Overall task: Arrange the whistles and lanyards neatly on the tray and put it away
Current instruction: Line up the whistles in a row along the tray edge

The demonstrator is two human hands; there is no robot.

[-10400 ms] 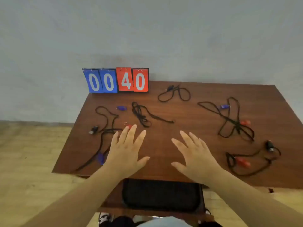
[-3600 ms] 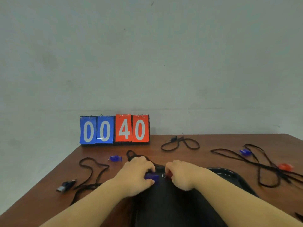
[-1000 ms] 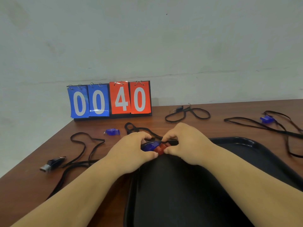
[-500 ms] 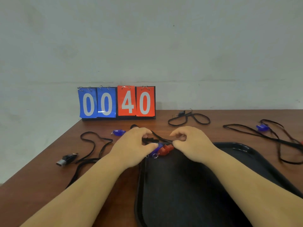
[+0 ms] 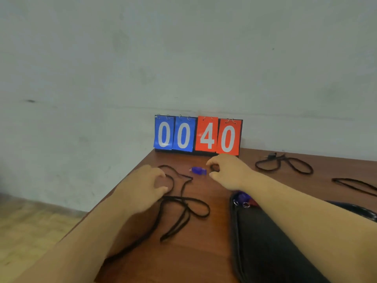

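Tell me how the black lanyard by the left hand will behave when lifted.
Probably floppy: the black lanyard lies in loose, crossing loops on the table, so it should sag and dangle. Likely light, being thin cord. The crossed loops may snag or tangle.

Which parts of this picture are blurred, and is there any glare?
Head view: the left hand and the black cord beside it are smeared; the scoreboard digits are sharp; the tray has a small bright reflection on its rim; the light is soft, with a faint shadow under the left forearm.
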